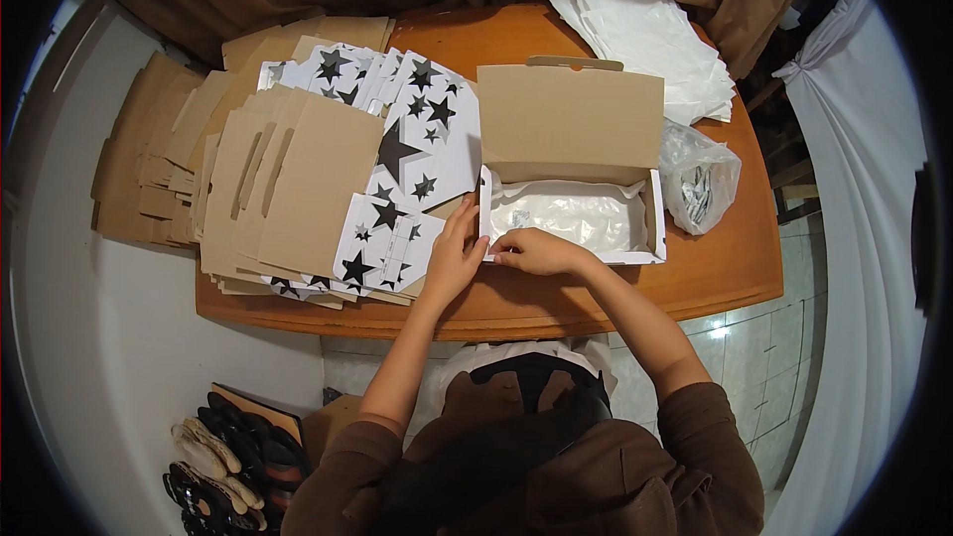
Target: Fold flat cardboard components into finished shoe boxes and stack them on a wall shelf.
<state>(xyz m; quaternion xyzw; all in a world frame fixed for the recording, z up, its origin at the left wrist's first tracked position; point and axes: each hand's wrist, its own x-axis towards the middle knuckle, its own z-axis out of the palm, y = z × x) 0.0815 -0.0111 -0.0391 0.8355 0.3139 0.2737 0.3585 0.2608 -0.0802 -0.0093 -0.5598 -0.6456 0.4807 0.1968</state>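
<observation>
- Probably light, stiffish box (576, 175) near front edge of bench (720, 273); liner (586, 218) likely soft, tearable.
- Left hand (459, 250) spread; right hand (536, 251) curled, grip unclear.
- Best hold: side walls.

Open box (573, 134) on wooden table (730, 273).

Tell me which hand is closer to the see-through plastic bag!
Right. The right hand is at the front left corner of the box; the plastic bag lies past its right side. The left hand is farther left, beside the box.
</observation>
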